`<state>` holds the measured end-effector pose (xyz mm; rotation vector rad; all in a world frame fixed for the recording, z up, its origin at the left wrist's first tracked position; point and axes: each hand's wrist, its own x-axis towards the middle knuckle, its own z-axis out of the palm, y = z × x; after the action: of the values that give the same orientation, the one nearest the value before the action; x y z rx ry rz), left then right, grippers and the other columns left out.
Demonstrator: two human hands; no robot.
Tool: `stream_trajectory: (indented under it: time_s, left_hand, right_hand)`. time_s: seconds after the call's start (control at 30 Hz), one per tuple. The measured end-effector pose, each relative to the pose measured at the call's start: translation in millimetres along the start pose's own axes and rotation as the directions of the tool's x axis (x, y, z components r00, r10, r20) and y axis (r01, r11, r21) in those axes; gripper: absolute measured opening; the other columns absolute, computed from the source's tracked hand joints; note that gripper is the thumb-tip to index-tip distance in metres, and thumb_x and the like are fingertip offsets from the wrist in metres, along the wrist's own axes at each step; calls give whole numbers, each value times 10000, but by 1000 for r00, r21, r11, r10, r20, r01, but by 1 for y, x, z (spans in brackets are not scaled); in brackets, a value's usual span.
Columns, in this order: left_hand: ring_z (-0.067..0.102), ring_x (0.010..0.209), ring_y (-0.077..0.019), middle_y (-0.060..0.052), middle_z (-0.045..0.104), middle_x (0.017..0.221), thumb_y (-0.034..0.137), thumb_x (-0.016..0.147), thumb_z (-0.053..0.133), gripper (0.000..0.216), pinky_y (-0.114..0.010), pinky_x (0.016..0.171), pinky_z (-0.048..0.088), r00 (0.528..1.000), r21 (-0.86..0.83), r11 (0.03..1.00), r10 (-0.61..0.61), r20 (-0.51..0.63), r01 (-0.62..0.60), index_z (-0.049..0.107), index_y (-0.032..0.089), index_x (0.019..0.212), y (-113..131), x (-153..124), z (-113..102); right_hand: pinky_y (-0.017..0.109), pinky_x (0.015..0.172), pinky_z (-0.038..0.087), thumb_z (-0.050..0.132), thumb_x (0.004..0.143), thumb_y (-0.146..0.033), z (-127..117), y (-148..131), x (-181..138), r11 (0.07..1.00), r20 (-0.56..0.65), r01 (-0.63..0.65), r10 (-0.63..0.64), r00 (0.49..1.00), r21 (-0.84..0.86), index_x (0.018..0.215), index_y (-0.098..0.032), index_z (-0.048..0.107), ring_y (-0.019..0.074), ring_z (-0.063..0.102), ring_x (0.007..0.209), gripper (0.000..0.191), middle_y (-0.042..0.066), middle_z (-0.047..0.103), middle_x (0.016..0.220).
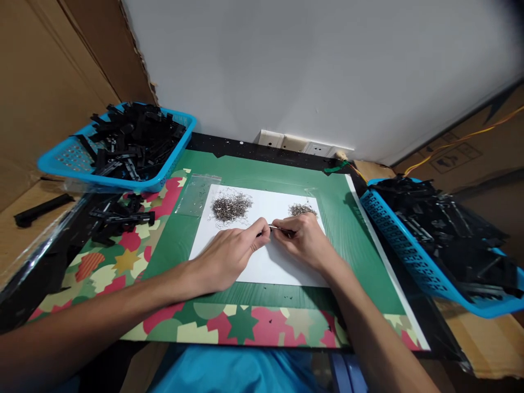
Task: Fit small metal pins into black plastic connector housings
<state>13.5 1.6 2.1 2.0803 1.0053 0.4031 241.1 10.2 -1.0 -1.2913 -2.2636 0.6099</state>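
My left hand (pixel 231 251) is closed in a pinch over the white sheet (pixel 262 267). A small black part (pixel 259 234) shows between its fingers; most of it is hidden. Facing it, almost fingertip to fingertip, my right hand (pixel 305 237) is closed on a thin metallic tool (pixel 283 229) that looks like tweezers, its tip pointing at the left fingers. A large pile of tiny metal pieces (pixel 231 207), like springs or bent wires, lies at the sheet's back left. A smaller pile of similar pieces (pixel 302 209) lies just behind my right hand.
Blue baskets heaped with black plastic parts stand left (pixel 172 174) and right (pixel 409 256). Loose black parts (pixel 118 215) lie near the left basket. A clear bag (pixel 192 196) rests on the green mat (pixel 360 229). Wall sockets (pixel 295 143) line the back.
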Motion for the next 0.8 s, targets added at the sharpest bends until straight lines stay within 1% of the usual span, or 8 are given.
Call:
stream_trajectory:
  time_s: [0.13, 0.23, 0.33, 0.43, 0.53, 0.67, 0.73, 0.8]
  left_hand:
    - [384, 584, -147, 63, 432, 680, 381, 1137, 367, 179, -302, 607, 251, 1000, 16, 1000, 11, 13, -11, 440, 256, 1032, 2, -1, 0]
    - [387, 593, -149, 63, 421, 680, 392, 1144, 346, 207, -304, 612, 245, 1000, 11, 1000, 5, 25, -5, 451, 253, 1032, 4, 0, -2]
    - [393, 602, -153, 62, 412, 676, 443, 1152, 308, 274, -303, 627, 257, 999, 21, 1000, -14, 31, 14, 463, 251, 1034, 4, 0, -3]
    - [393, 595, -155, 65, 400, 663, 468, 1152, 288, 307, -304, 630, 262, 999, 39, 999, -32, 36, 30, 469, 248, 1036, 6, 1, -3]
    - [385, 587, -152, 70, 386, 653, 457, 1150, 296, 295, -305, 621, 258, 998, 42, 998, -38, 45, 37, 465, 246, 1031, 7, 1, -2]
    - [381, 584, -147, 71, 394, 656, 441, 1146, 311, 277, -309, 614, 264, 999, 28, 999, -24, 43, 23, 462, 244, 1024, 8, 1, -2]
    - [382, 585, -147, 70, 398, 660, 446, 1146, 310, 281, -309, 616, 269, 999, 29, 999, -27, 46, 26, 462, 245, 1023, 8, 1, -2]
    - [380, 585, -147, 70, 396, 659, 450, 1146, 306, 285, -309, 618, 272, 998, 40, 999, -34, 51, 32, 463, 244, 1025, 7, 0, -2]
  right_hand:
    - [315, 584, 239, 532, 884, -94, -5, -3, 1, 1000, 40, -18, 19, 999, -15, 585, -208, 482, 125, 218, 585, 323, -58, 361, 548]
    - [315, 598, 243, 530, 947, -139, -12, -6, 0, 999, 46, -28, 29, 999, -26, 620, -205, 545, 129, 224, 586, 334, -61, 369, 550]
    - [309, 601, 246, 553, 970, -170, -19, -6, -2, 999, 44, -40, 41, 998, -27, 689, -199, 623, 125, 248, 585, 291, -60, 404, 563]
    - [306, 600, 257, 578, 933, -128, -22, -2, -4, 998, 36, -58, 59, 998, -39, 711, -186, 660, 113, 323, 577, 244, -47, 465, 579]
    - [301, 642, 331, 555, 964, -122, -23, 3, -4, 998, -50, -54, 53, 997, -34, 846, -171, 751, 125, 477, 624, 234, 4, 624, 693]
    - [337, 818, 465, 529, 1066, -220, -23, 4, -2, 1000, -226, 26, -30, 974, -17, 1119, -200, 804, 201, 657, 918, 281, 92, 755, 1055]
    - [352, 868, 498, 571, 1065, -253, -21, 3, -1, 999, -307, 32, -22, 952, 28, 1103, -226, 816, 214, 688, 990, 249, 88, 767, 1135]
    - [338, 828, 527, 619, 1045, -273, -18, 2, 0, 989, -364, -5, 59, 930, 148, 1007, -222, 815, 198, 715, 916, 206, 71, 789, 1060]
